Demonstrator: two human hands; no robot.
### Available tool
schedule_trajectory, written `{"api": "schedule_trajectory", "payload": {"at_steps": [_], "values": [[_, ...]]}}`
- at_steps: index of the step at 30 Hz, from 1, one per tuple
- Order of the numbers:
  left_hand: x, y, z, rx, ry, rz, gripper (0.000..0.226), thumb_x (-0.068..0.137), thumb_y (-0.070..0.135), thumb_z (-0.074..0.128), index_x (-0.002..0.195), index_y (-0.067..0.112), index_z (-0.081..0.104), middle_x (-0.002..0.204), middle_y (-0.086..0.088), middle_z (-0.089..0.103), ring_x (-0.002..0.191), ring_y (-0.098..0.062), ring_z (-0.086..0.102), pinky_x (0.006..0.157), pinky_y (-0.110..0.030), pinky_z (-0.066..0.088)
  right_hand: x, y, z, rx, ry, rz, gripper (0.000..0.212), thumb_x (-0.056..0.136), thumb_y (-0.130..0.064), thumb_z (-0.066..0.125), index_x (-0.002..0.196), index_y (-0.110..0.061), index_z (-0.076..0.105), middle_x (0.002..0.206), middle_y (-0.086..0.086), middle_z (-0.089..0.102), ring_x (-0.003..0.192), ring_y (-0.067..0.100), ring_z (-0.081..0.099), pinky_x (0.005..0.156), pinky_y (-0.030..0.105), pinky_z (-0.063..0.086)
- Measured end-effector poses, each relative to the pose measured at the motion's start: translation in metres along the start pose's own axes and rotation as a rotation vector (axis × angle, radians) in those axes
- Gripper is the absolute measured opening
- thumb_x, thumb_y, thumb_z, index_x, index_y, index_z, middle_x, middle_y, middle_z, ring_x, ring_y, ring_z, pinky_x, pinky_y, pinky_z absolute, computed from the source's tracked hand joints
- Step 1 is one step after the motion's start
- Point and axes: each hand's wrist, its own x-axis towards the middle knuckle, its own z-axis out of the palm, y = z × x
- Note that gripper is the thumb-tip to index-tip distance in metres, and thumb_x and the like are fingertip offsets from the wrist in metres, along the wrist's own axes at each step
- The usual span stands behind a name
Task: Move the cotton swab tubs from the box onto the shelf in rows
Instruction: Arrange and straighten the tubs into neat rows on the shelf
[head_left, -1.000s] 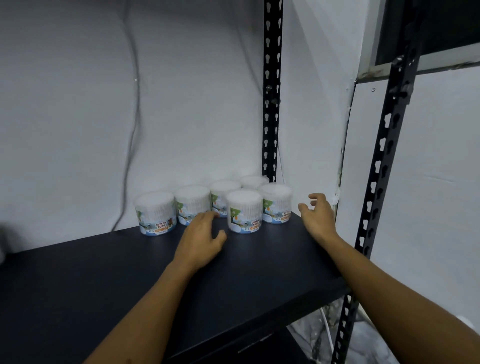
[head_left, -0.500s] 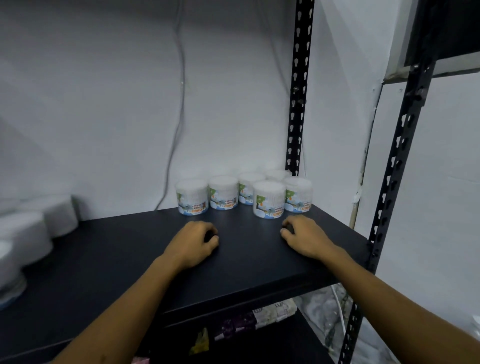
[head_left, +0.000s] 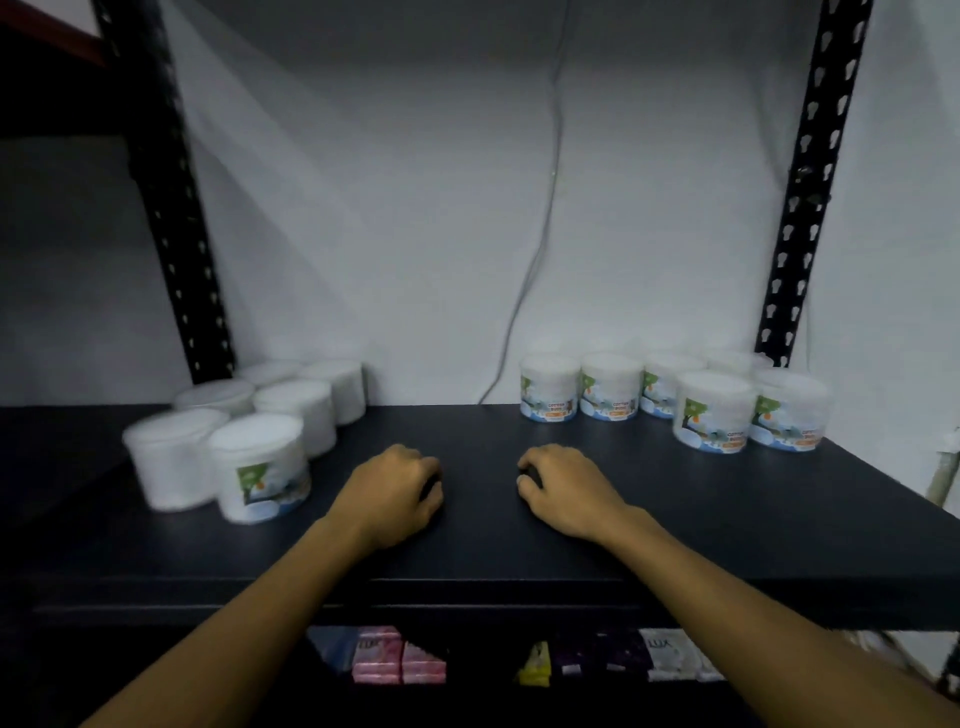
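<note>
Two groups of white cotton swab tubs stand on the black shelf (head_left: 675, 519). Several tubs on the right (head_left: 711, 410) form rows by the back wall, their tree labels facing me. Several more on the left (head_left: 260, 467) stand in a cluster and look blurred. My left hand (head_left: 395, 493) and my right hand (head_left: 566, 488) rest on the bare shelf between the groups, a little apart. The fingers of both are curled under and hold nothing. No box is in view.
Black perforated uprights stand at the back left (head_left: 176, 249) and back right (head_left: 800, 208). A grey cable (head_left: 540, 234) hangs down the white wall. Pink, yellow, purple and white packets (head_left: 400, 654) lie on the lower shelf beneath the front edge.
The view has swung left and down, bringing the left cluster of tubs into sight. Both hands have drawn back from the right tubs and now rest curled on the shelf.
</note>
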Motion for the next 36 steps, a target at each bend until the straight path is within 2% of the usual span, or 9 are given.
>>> {"api": "schedule_trajectory", "payload": {"at_steps": [4,10,13,17,21,25,28,31,36], "values": [[-0.029,-0.029,-0.019,0.199,0.112,0.094,0.022,0.083,0.03,0.045,0.076,0.015,0.06,0.08,-0.003,0.062,0.082,-0.025,0.059,0.062,-0.036,0.048,0.022,-0.049,0.022,0.016,-0.038,-0.116,0.033,0.094,-0.035,0.043,0.12,-0.019,0.057,0.123,0.005,0.057,0.111,0.027,0.052,0.096,0.043,0.044],[-0.077,-0.071,-0.049,0.335,0.245,0.001,0.023,0.081,0.027,0.05,0.094,0.013,0.064,0.107,-0.008,0.062,0.104,-0.03,0.056,0.082,-0.042,0.046,0.056,-0.117,0.05,0.117,-0.055,-0.218,0.048,0.094,-0.032,0.046,0.139,-0.019,0.039,0.138,0.008,0.046,0.12,0.028,0.048,0.098,0.043,0.043],[-0.097,-0.088,-0.056,0.25,0.261,-0.124,0.037,0.08,0.034,0.049,0.112,0.018,0.059,0.115,-0.008,0.061,0.105,-0.03,0.058,0.084,-0.041,0.048,0.071,-0.137,0.059,0.186,-0.014,-0.232,0.057,0.091,-0.03,0.051,0.143,-0.019,0.03,0.144,0.008,0.035,0.123,0.028,0.044,0.098,0.044,0.044],[-0.122,-0.1,-0.054,0.126,0.325,-0.178,0.057,0.08,0.034,0.064,0.131,0.013,0.048,0.121,-0.007,0.057,0.111,-0.022,0.05,0.084,-0.033,0.049,0.091,-0.155,0.07,0.217,0.088,-0.281,0.066,0.09,-0.028,0.056,0.146,-0.02,0.021,0.15,0.007,0.022,0.128,0.031,0.038,0.095,0.045,0.047],[-0.132,-0.105,-0.057,0.061,0.361,-0.319,0.051,0.079,0.041,0.066,0.123,0.019,0.051,0.118,-0.002,0.047,0.101,-0.017,0.05,0.064,-0.034,0.055,0.111,-0.162,0.076,0.172,0.196,-0.334,0.076,0.089,-0.015,0.055,0.151,-0.026,0.012,0.16,0.006,-0.001,0.141,0.031,0.021,0.094,0.045,0.049],[-0.135,-0.107,-0.057,0.013,0.36,-0.362,0.051,0.077,0.046,0.065,0.12,0.021,0.051,0.117,0.003,0.042,0.101,-0.013,0.046,0.066,-0.035,0.055,0.123,-0.168,0.078,0.197,0.146,-0.383,0.086,0.081,0.001,0.051,0.15,-0.034,0.014,0.16,-0.004,-0.014,0.147,0.025,-0.001,0.104,0.043,0.042],[-0.133,-0.104,-0.056,-0.02,0.371,-0.38,0.056,0.074,0.052,0.06,0.118,0.02,0.049,0.117,0.004,0.041,0.105,-0.014,0.044,0.071,-0.037,0.055,0.123,-0.166,0.076,0.262,0.192,-0.375,0.071,0.073,0.008,0.049,0.135,-0.023,0.037,0.159,0.003,0.001,0.146,0.028,0.005,0.104,0.047,0.041],[-0.128,-0.1,-0.053,-0.054,0.4,-0.398,0.056,0.072,0.052,0.067,0.114,0.019,0.049,0.115,0.004,0.041,0.102,-0.013,0.043,0.072,-0.036,0.053,0.117,-0.162,0.073,0.331,0.273,-0.4,0.062,0.067,0.01,0.048,0.123,-0.017,0.042,0.153,0.008,0.017,0.142,0.03,0.015,0.108,0.046,0.035],[-0.122,-0.092,-0.053,-0.062,0.447,-0.407,0.051,0.072,0.044,0.075,0.106,0.016,0.049,0.109,0.005,0.044,0.092,-0.009,0.04,0.069,-0.03,0.048,0.109,-0.163,0.068,0.41,0.14,-0.477,0.057,0.079,-0.007,0.057,0.133,-0.021,0.045,0.149,0.001,0.03,0.137,0.019,0.028,0.105,0.024,0.027]]}}
